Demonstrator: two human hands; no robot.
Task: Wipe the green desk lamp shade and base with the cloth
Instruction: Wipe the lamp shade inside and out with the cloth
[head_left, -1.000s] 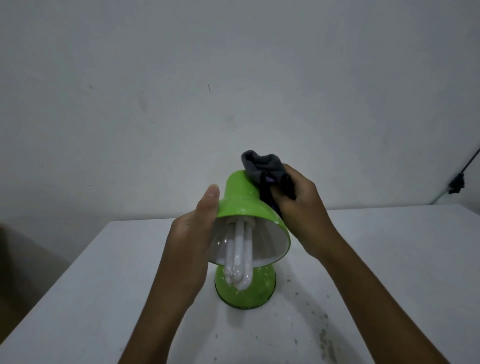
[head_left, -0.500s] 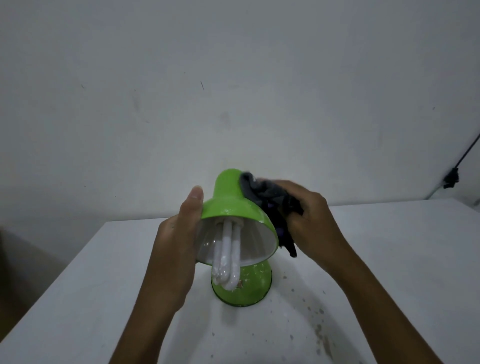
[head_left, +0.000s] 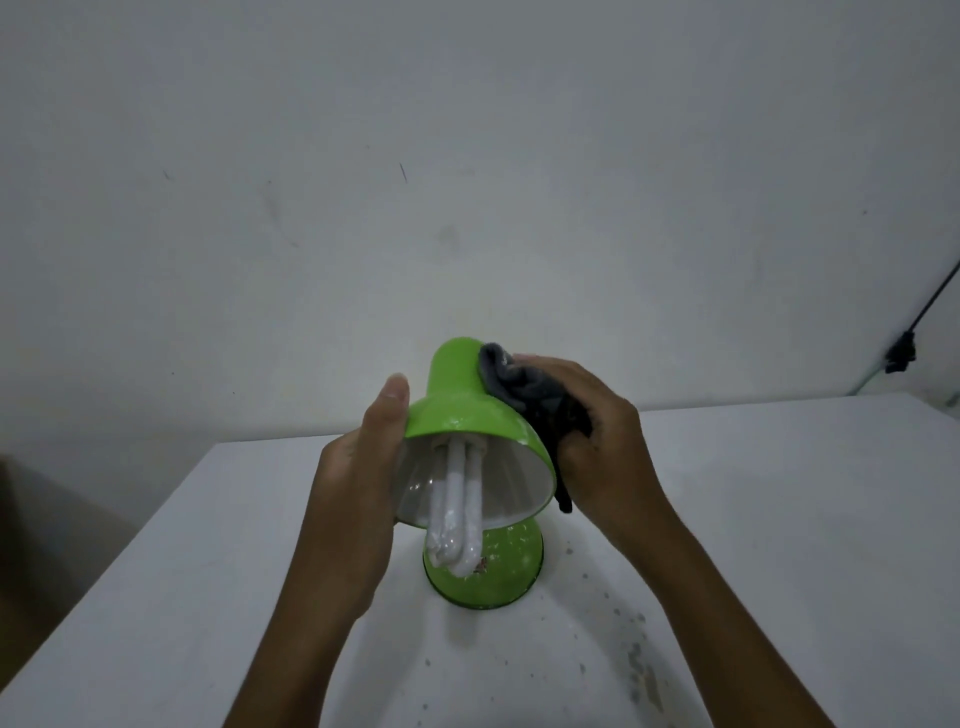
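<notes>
A green desk lamp stands mid-table, its shade (head_left: 457, 400) tilted toward me with a white inside and a white coiled bulb (head_left: 457, 514) hanging out. Its round green base (head_left: 493, 577) shows white specks. My left hand (head_left: 358, 478) grips the shade's left rim, thumb up along the outside. My right hand (head_left: 597, 441) holds a bunched dark grey cloth (head_left: 524, 395) pressed against the shade's right side; a dark strip of it hangs past the rim.
The lamp sits on a white table (head_left: 208, 571) against a pale wall. Dark crumbs and smudges (head_left: 634, 654) dot the table right of the base. A black cable with a clip (head_left: 904, 353) runs down the wall at far right.
My right hand slid the cloth from the shade's top down along its right side. The view shifted slightly; my left hand kept its grip on the rim.
</notes>
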